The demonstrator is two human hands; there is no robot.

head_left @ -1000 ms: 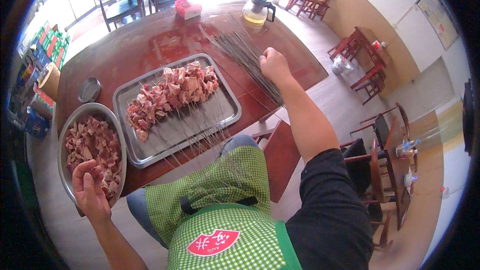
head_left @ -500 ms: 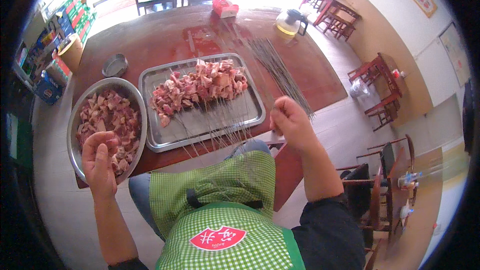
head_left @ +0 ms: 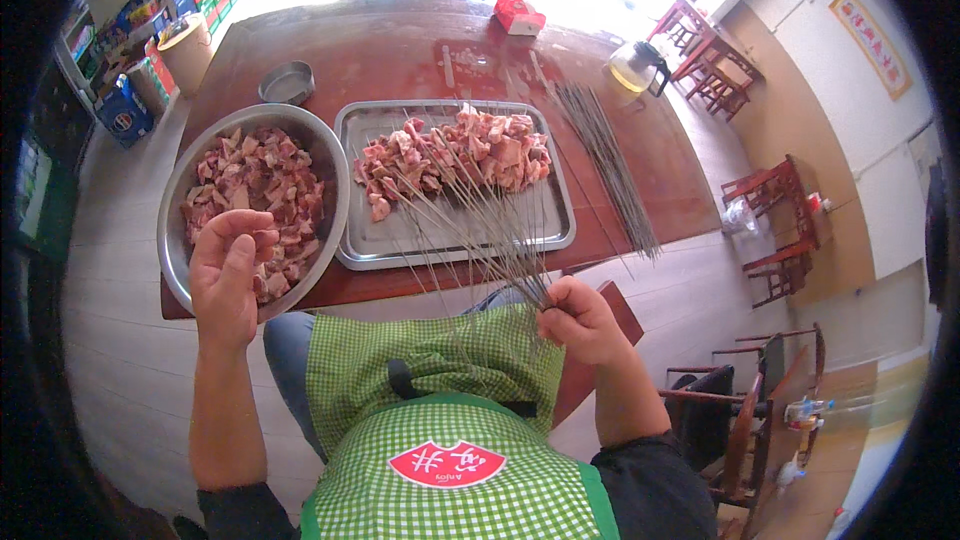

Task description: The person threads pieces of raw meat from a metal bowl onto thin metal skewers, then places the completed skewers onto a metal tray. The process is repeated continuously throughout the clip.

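Note:
My left hand (head_left: pixel 228 275) is raised over the near part of a round metal bowl (head_left: pixel 172 240) filled with cut raw meat (head_left: pixel 250 175). Its fingers are curled in a pinch round a small piece of meat, partly hidden by them. Just off the near right corner of a rectangular metal tray (head_left: pixel 365 255), my right hand (head_left: pixel 585 322) is closed on the near ends of several thin metal skewers (head_left: pixel 490 240). These fan out from the fingers across the tray. Skewered meat (head_left: pixel 500 145) lies heaped along the tray's far half.
Bare skewers (head_left: pixel 605 165) lie bundled right of the tray, with a single one apart. A small round tin (head_left: pixel 287 83) stands behind the bowl. Farther back are a red packet (head_left: pixel 518 15) and a glass jug (head_left: pixel 636 68) of yellow liquid. Chairs (head_left: pixel 745 410) stand at right.
My right hand has come nearer my body and now grips the skewers' near ends, which fan from it. The left hand stays pinched over the bowl. The whole view has shifted.

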